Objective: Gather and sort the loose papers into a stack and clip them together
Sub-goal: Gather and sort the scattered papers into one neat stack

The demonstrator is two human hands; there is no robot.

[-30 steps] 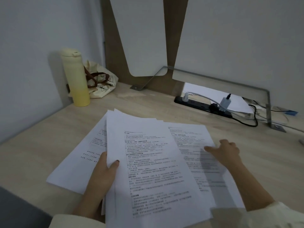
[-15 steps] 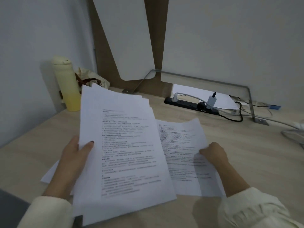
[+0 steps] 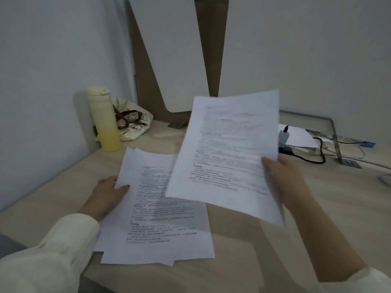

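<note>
On the desk's [image 3: 330,210] near side, the left hand [image 3: 106,194] is pinching the paper stack's [image 3: 157,225] left edge, thumb on top. Farther out, the right hand [image 3: 284,183] is gripping a printed paper [image 3: 227,153] tilted in the air, overlapping the stack. Beyond, a yellow bottle [image 3: 104,120] is standing by the wall.

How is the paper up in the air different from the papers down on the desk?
The lifted paper is held up, tilted, by the right hand; the pile of papers lies on the desk with the left hand pinching its edge. The pile of papers shows several uneven sheet edges; the lifted paper looks far thinner. Both are white with printed black text.
</note>
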